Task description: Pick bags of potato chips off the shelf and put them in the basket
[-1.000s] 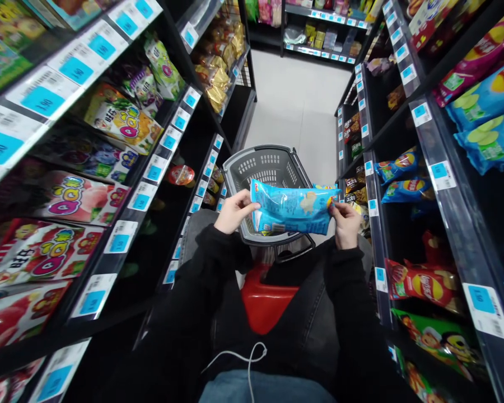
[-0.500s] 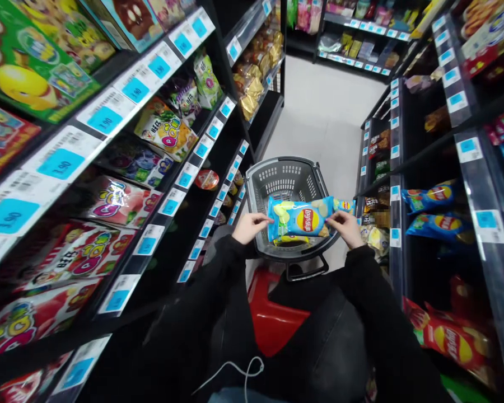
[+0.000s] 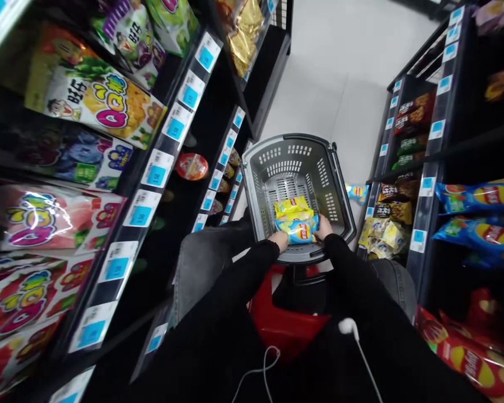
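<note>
A blue bag of potato chips (image 3: pixel 299 230) lies low inside the grey shopping basket (image 3: pixel 265 146), at its near end. My left hand (image 3: pixel 279 240) grips the bag's left end, and my right hand (image 3: pixel 323 226) is closed on its right end. Yellow chip bags (image 3: pixel 289 206) lie in the basket just beyond the blue one. Both hands reach down over the near rim, and their fingertips are partly hidden by the bag and the basket.
Shelves with gummy candy bags (image 3: pixel 105 101) rise on the left. At right, shelves hold blue chip bags (image 3: pixel 479 196) and red chip bags (image 3: pixel 466 358). Another blue bag (image 3: pixel 357 192) lies beside the basket. A red stool (image 3: pixel 283 319) and white earphones (image 3: pixel 348 326) are near my legs.
Both hands have lowered the blue chip bag from above the basket down into it, beside the yellow bags. The view has tilted down and moved closer to the basket.
</note>
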Demonstrator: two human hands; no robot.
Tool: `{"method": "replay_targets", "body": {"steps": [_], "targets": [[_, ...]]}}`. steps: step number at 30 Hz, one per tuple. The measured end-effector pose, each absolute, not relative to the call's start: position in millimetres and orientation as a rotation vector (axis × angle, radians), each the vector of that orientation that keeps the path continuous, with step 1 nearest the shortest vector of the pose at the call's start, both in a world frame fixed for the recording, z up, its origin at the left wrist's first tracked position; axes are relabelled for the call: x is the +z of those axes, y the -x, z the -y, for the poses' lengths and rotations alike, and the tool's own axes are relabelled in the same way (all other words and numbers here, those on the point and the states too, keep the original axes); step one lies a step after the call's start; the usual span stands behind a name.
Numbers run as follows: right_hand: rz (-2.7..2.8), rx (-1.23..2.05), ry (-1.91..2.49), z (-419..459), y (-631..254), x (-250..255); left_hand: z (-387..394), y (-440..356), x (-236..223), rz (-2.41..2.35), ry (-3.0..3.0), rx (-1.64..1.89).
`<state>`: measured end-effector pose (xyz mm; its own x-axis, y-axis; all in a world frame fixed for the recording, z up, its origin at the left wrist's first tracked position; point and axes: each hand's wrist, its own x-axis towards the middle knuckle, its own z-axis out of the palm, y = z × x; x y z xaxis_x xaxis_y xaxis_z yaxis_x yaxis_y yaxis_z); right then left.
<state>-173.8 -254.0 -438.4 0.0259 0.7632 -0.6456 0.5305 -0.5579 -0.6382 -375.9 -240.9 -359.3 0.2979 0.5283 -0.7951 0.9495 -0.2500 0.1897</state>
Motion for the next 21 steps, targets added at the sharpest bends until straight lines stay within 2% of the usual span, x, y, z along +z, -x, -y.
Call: {"method": "replay_targets", "body": {"steps": [7, 11, 17, 21], "targets": [[1.333, 1.437, 2.388, 253.5, 212.0, -423.7, 263.3, 385.7, -340.7, -1.344, -1.998, -0.922], [1.306, 1.349, 2.364, 251.9, 206.4, -397.7, 290.5, 377.7, -325.0, -1.118, -2.098, -0.917], [1.207, 1.225, 2.194, 221.9, 108.8, -383.0, 279.9, 369.1, -329.4, -0.839, -2.108, -1.011], [0.99, 1.108, 2.273, 197.2, 24.7, -422.9, 260.0, 370.7, -328.7, -0.811, -2.077, -1.135]]}}
